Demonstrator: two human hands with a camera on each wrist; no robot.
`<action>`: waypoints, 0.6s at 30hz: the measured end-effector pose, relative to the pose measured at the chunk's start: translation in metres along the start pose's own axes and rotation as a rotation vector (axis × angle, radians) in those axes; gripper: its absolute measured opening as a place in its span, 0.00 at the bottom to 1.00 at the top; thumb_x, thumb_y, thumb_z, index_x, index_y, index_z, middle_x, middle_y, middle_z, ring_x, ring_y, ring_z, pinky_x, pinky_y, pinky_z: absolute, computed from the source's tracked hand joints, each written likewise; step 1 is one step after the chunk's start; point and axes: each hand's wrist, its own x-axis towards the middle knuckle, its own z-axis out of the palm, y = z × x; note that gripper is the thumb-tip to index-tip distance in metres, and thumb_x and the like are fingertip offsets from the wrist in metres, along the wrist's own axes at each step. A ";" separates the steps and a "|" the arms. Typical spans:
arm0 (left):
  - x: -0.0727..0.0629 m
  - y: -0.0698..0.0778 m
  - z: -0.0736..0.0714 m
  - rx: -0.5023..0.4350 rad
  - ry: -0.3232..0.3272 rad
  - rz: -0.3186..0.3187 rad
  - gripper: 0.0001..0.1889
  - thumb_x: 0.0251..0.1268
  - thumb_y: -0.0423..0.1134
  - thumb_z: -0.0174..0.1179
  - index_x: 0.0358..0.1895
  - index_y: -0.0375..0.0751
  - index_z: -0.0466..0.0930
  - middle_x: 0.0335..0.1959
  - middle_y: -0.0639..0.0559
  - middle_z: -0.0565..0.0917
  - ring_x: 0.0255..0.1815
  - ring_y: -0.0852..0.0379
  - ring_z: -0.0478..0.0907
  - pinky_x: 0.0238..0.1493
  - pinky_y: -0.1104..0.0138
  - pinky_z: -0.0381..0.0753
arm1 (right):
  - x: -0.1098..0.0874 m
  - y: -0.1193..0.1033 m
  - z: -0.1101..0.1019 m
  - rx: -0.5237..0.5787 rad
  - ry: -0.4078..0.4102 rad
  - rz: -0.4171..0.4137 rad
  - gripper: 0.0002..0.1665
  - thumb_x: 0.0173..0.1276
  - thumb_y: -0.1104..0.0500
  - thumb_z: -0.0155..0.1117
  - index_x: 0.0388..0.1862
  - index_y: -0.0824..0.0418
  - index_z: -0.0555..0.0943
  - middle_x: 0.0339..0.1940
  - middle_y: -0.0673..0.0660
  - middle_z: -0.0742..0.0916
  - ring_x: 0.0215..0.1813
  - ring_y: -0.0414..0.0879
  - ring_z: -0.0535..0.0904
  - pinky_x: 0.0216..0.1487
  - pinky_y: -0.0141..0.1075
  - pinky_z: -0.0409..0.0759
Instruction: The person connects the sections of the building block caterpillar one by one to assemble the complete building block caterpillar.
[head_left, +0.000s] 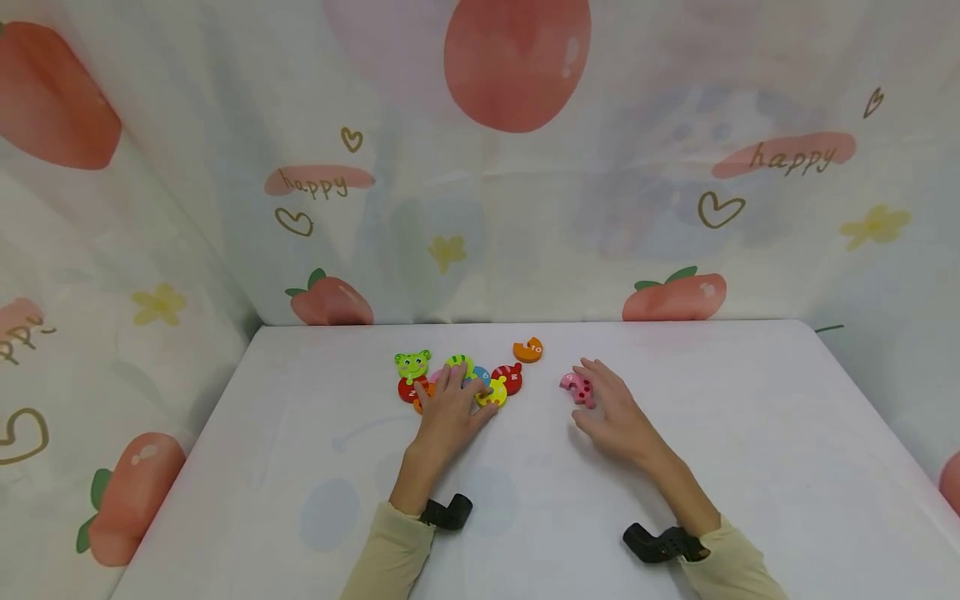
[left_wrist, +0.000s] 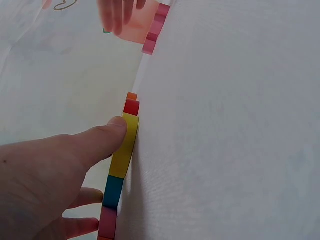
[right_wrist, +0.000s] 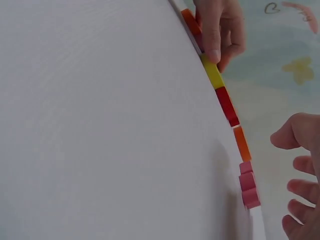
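Flat, numbered caterpillar puzzle pieces lie joined in a wavy row, with a smiling green head piece [head_left: 412,364] at the left end and a red piece [head_left: 510,379] at the right. My left hand [head_left: 448,414] rests over the row with its fingers spread, covering some pieces. In the left wrist view its thumb touches the edge of the yellow piece [left_wrist: 125,150]. My right hand [head_left: 617,419] hovers beside a loose pink spotted piece [head_left: 577,388], fingers apart and holding nothing. The right wrist view shows a gap between those fingers and the pink piece [right_wrist: 248,185].
A loose orange piece [head_left: 528,350] marked 10 lies behind the row's right end. The white table [head_left: 300,433] ends at a printed fabric backdrop [head_left: 480,225], with a similar cloth along the left side. Each wrist wears a black camera band [head_left: 448,512].
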 end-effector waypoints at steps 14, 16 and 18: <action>-0.001 0.000 0.000 0.000 -0.010 -0.001 0.18 0.61 0.55 0.63 0.51 0.55 0.80 0.73 0.44 0.66 0.77 0.39 0.55 0.66 0.24 0.43 | -0.008 0.010 -0.004 0.001 -0.001 -0.001 0.36 0.65 0.63 0.61 0.72 0.64 0.63 0.75 0.67 0.64 0.76 0.65 0.56 0.72 0.65 0.58; -0.001 0.000 0.000 0.005 -0.010 0.001 0.18 0.61 0.56 0.63 0.51 0.55 0.80 0.73 0.44 0.66 0.77 0.39 0.55 0.66 0.24 0.44 | -0.005 0.012 -0.002 0.000 0.010 -0.003 0.35 0.64 0.65 0.59 0.71 0.65 0.65 0.75 0.68 0.64 0.75 0.65 0.58 0.72 0.64 0.59; -0.001 -0.001 0.000 0.006 -0.013 0.001 0.18 0.61 0.56 0.63 0.51 0.55 0.80 0.73 0.44 0.66 0.77 0.40 0.55 0.66 0.24 0.44 | -0.003 0.013 0.002 0.000 0.019 0.003 0.33 0.64 0.66 0.59 0.70 0.66 0.66 0.74 0.69 0.66 0.75 0.66 0.59 0.71 0.64 0.60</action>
